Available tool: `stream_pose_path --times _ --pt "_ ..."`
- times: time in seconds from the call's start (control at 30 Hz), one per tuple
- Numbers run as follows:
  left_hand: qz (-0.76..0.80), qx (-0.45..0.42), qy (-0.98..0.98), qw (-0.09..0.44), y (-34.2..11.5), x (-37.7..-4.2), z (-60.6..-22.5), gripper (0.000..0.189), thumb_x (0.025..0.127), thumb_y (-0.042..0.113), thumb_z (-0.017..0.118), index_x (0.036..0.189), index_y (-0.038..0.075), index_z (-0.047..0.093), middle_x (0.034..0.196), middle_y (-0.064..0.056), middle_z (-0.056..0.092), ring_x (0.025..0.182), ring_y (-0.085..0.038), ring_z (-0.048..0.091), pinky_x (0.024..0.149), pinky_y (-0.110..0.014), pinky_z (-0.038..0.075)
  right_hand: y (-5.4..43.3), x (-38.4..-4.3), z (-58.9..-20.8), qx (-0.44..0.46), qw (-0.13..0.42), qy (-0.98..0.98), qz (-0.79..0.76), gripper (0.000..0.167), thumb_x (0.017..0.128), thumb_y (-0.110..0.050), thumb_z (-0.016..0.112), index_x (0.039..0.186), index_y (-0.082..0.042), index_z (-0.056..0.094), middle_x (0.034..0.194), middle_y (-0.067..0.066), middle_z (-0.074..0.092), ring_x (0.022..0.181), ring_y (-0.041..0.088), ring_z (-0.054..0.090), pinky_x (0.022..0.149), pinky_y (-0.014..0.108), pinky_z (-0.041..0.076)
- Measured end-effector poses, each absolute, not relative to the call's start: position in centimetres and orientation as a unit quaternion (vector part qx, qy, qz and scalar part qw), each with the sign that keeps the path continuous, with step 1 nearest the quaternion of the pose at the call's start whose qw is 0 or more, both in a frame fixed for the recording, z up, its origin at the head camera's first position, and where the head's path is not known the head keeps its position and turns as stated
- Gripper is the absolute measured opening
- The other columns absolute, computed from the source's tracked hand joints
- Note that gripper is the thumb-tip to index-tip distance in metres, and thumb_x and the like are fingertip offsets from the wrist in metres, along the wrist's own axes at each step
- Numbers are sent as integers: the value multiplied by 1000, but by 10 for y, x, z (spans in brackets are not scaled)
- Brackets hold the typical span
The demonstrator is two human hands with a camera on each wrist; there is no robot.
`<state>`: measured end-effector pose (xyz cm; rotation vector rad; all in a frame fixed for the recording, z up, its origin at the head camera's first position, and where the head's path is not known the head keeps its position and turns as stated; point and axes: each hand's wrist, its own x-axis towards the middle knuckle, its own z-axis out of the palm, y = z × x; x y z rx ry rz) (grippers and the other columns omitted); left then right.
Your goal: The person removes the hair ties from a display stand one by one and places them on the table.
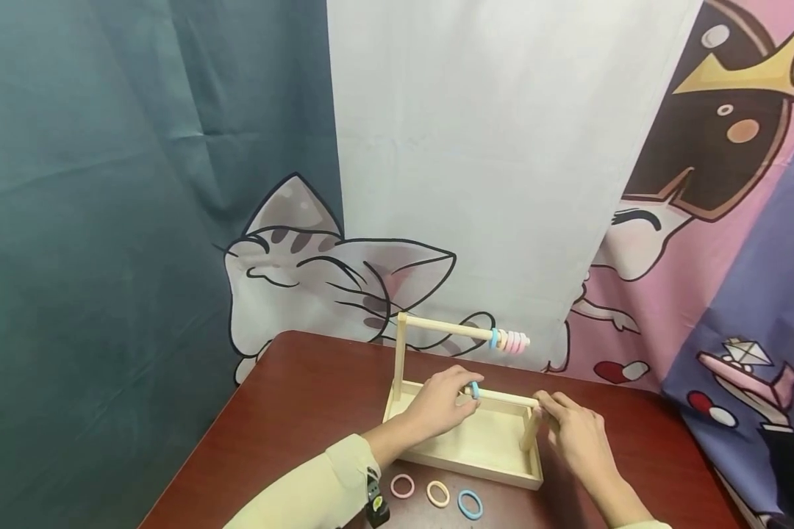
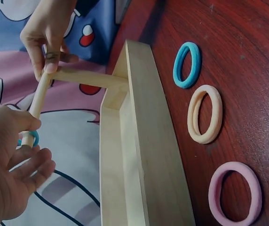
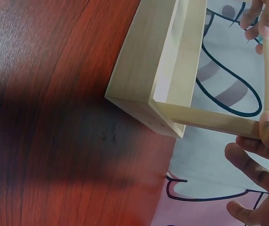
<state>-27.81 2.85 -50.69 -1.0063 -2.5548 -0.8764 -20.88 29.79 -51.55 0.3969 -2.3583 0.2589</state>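
A pale wooden stand has a shallow tray base (image 1: 463, 466), a tall post with an upper rod (image 1: 443, 325), and a shorter post (image 1: 531, 433) with a lower rod (image 1: 506, 398). My left hand (image 1: 440, 404) pinches a blue ring (image 1: 474, 390) around the free left end of the lower rod. At the rod's other end, my right hand (image 1: 578, 433) grips the joint with the short post, thumb and finger on it. Its remaining fingers (image 3: 249, 165) spread away from the wood. Blue, cream and pink rings (image 1: 516, 342) sit near the tip of the upper rod.
In front of the tray, a blue ring (image 2: 196, 61), a cream ring (image 2: 217, 113) and a pink ring (image 2: 256, 195) lie flat on the red-brown table (image 1: 271, 411). Behind the table hangs a printed cartoon curtain (image 1: 490, 184). A dark watch-like device (image 1: 376, 503) is at the left sleeve.
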Motion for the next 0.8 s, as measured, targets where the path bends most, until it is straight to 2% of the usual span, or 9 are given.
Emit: stream_pose_path --times 0.2,0.33,0.6,0.8 --pt "-366 -334 -864 93 20 -276 -508 37 102 18 78 138 12 76 132 -3 66 102 -1 72 87 -12 57 295 -206 -515 146 349 -919 109 22 89 -4 87 99 -20 77 78 -9 58 54 17 48 50 49 44" --pt "-381 -339 -857 79 21 -277 -509 35 103 17 77 137 12 76 126 -2 68 104 -2 73 87 -13 59 297 -205 -513 142 350 -920 108 22 88 -5 88 98 -20 76 78 -9 58 54 16 48 49 49 43" --pt "-374 -331 -860 103 22 -279 -510 49 98 21 84 145 19 72 117 3 72 102 -4 73 83 -15 56 298 -206 -512 141 349 -921 99 20 89 -6 87 98 -21 75 79 -9 59 56 17 53 51 48 44" --pt "-416 -316 -845 116 19 -279 -519 58 95 18 88 147 17 62 111 5 75 98 -10 77 84 -20 58 299 -205 -513 145 351 -921 89 23 89 -7 87 93 -23 72 77 -12 58 54 14 50 49 40 40"
